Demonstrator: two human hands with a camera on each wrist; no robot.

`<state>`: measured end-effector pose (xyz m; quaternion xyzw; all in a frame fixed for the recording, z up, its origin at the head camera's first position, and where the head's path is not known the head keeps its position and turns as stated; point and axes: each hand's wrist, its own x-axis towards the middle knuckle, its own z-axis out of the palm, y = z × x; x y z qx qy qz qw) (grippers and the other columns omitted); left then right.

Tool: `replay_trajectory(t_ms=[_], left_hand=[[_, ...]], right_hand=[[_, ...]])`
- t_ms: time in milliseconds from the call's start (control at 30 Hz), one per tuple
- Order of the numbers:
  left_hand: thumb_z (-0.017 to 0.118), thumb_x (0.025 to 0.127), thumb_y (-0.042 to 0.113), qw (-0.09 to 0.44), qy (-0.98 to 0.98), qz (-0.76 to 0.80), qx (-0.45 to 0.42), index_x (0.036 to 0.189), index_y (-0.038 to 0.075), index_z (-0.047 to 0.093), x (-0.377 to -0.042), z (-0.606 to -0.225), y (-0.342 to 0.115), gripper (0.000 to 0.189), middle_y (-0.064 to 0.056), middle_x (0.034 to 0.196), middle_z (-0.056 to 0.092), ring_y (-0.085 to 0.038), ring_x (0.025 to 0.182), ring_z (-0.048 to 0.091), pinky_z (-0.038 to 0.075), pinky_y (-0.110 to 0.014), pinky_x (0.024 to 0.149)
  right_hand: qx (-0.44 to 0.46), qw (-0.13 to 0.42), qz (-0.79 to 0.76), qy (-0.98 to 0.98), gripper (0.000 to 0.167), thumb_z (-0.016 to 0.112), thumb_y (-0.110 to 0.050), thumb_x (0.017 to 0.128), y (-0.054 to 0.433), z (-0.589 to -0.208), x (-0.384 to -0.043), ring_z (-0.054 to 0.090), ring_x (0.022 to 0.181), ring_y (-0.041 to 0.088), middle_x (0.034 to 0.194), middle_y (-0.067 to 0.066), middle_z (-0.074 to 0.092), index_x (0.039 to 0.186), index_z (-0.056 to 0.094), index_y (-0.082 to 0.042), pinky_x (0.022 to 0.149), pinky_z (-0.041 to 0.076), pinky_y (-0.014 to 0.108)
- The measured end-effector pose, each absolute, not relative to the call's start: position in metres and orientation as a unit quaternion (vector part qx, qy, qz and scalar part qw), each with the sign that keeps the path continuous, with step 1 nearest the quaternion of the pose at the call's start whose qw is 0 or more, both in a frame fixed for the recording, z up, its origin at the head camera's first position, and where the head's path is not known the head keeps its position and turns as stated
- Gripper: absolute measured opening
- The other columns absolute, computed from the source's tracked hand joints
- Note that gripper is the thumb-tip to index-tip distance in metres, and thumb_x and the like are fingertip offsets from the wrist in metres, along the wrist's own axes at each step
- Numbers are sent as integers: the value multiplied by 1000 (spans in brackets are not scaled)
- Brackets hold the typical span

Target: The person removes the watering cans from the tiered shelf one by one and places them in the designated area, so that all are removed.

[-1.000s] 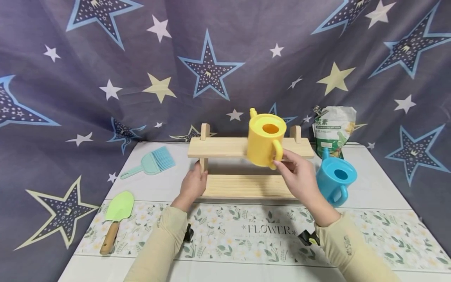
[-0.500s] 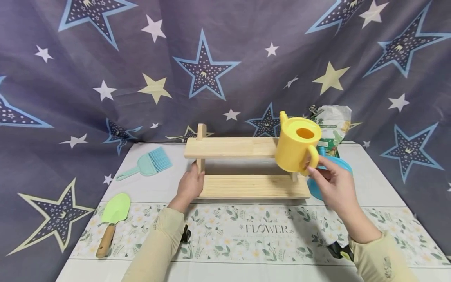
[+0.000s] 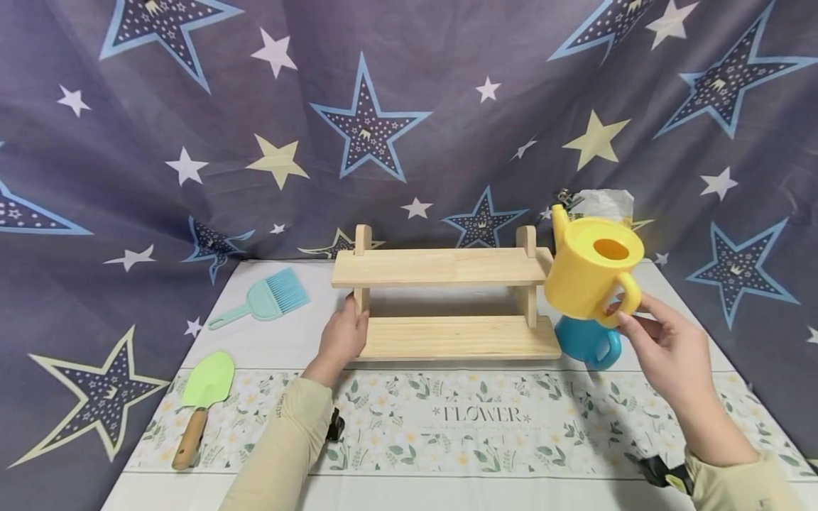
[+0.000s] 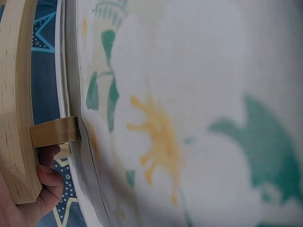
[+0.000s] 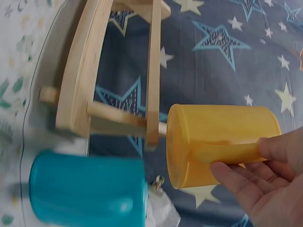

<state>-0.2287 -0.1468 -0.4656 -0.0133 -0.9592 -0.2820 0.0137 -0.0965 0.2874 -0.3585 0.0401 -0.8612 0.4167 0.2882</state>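
Note:
In the head view my right hand pinches the handle of a yellow watering can, holding it up at the right end of a two-tier wooden shelf. A blue watering can stands on the table below and behind it, partly hidden. The right wrist view shows thumb and fingers on the yellow handle, with the blue can beside the shelf. My left hand grips the left end of the shelf near its upright; in the left wrist view its fingers curl round the lower board's end.
A mint brush and a green trowel with a wooden handle lie to the left. Behind the yellow can stands a clipped bag, mostly hidden. A floral cloth strip crosses the table, and a star-patterned curtain hangs behind.
My right hand has carried the yellow watering can from in front of the shelf's upper board to the right, over the blue can. The left hand keeps its hold on the shelf.

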Motion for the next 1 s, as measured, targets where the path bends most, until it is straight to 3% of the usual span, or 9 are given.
replay_trajectory(t_ms=[100,300,367,467,567,767,1000], left_hand=[[42,104,26,15,-960,-281,-13,147,-2,29,-229,-467,-147,53,-30,119,60,-41,105,61,49,-52,85],[42,104,26,15,-960,-279,-13,148,-1,28,-230,-468,-149,53,-30,120,59,-42,106,61,48,-53,86],[42,104,26,16,-960,-281,-14,148,-1,28,-231,-468,-149,53,-30,120,59,-42,106,60,47,-53,86],[42,105,27,15,-960,-280,-13,148,-1,28,-230,-468,-148,53,-30,120,59,-41,106,61,48,-52,87],[41,105,27,12,-960,-279,-12,148,-1,28,-230,-468,-148,54,-30,120,60,-41,106,61,48,-52,87],[41,104,27,13,-960,-279,-10,148,-1,28,-229,-467,-148,53,-30,120,59,-41,107,60,47,-52,87],[42,104,27,16,-961,-277,-14,147,-1,29,-229,-467,-148,53,-30,118,61,-41,104,61,48,-52,85]], right_hand=[[14,288,417,-862,36,65,-6,94,298,-361,-93,60,83,-17,103,-29,60,129,62,0,73,43,3],[-42,295,417,-859,37,65,-6,94,318,-364,-87,59,83,-19,103,-28,59,131,60,-1,58,43,6],[-51,303,414,-857,39,64,-4,94,324,-365,-86,58,85,-19,104,-26,58,132,59,0,60,44,5],[-61,319,403,-856,39,62,-1,95,334,-366,-86,56,86,-20,106,-20,59,133,58,0,73,44,3],[-75,328,392,-856,39,60,-1,96,344,-367,-86,53,86,-21,111,-12,61,135,57,-2,76,43,3],[-123,321,394,-852,41,57,-3,98,363,-375,-89,51,84,-22,105,-19,56,139,54,-7,76,42,2],[-178,307,380,-854,44,54,-8,100,379,-386,-91,52,93,-19,131,9,58,143,49,-11,78,40,1]])
